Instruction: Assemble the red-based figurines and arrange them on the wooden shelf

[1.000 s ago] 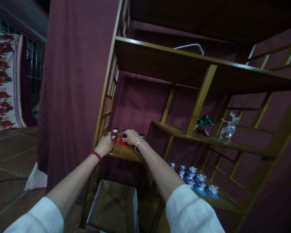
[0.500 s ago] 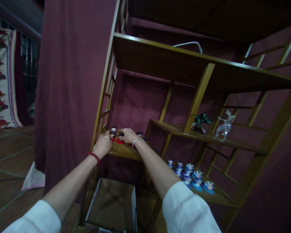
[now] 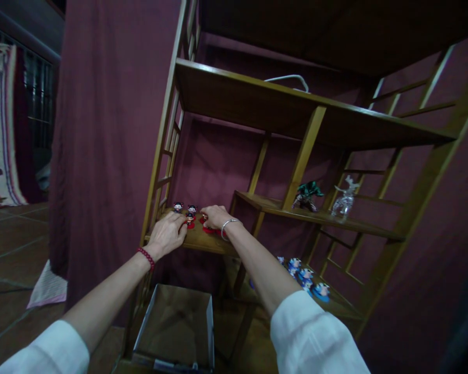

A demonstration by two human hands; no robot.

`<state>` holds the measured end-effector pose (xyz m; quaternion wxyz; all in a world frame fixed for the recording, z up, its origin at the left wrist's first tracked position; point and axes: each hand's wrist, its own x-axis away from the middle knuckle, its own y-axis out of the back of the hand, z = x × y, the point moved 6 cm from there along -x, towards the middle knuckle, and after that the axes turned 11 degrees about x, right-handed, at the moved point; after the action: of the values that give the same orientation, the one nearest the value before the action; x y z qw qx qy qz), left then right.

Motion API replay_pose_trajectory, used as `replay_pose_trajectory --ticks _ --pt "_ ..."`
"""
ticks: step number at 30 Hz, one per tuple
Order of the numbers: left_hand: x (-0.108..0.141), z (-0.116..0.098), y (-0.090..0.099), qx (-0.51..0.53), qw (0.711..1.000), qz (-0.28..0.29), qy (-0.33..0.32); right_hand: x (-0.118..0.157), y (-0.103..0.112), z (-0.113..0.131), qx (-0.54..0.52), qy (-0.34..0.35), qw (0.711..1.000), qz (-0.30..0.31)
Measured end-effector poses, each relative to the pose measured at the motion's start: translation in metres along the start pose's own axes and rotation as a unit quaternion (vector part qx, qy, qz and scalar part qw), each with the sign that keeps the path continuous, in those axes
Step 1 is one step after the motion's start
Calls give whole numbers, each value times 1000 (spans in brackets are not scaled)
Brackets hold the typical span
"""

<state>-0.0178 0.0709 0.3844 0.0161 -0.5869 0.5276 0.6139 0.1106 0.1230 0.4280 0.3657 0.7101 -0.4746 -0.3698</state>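
Note:
Small figurines on red bases stand on the left wooden shelf (image 3: pixel 203 241). My left hand (image 3: pixel 167 235), with a red bead bracelet, is at the shelf's left part, its fingertips against a dark-haired figurine (image 3: pixel 189 220). Two more figurines, one (image 3: pixel 178 207) at the left and one (image 3: pixel 192 210) beside it, stand just behind. My right hand (image 3: pixel 217 217), with a silver bangle, has its fingers closed round a figurine at the right, mostly hidden by the fingers. More red bases show under that hand.
Below the shelf lies an open cardboard box (image 3: pixel 175 327). Several blue-based figurines (image 3: pixel 306 275) stand on a lower shelf at the right. A glass deer (image 3: pixel 343 200) and a green ornament (image 3: pixel 309 195) are on the middle shelf. A purple curtain (image 3: pixel 109 156) hangs at the left.
My right hand has moved right along the shelf, away from my left hand. The figurines by my left hand show more fully. The view has shifted slightly.

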Motion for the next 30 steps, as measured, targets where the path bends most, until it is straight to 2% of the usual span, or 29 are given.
replay_pose_trajectory --ticks 4,7,15,30 --pt "-2 -2 -8 -25 998 59 12 -2 -5 1 19 -1 1000 18" --pt "-2 0 -12 -41 996 78 2 -6 -10 0 16 -3 1000 19" --pt "-2 3 -16 -57 996 66 -32 -12 -16 -2 -7 -1 1000 3" --pt "-2 0 -15 -58 996 58 -31 -20 -13 9 -16 11 999 -28"
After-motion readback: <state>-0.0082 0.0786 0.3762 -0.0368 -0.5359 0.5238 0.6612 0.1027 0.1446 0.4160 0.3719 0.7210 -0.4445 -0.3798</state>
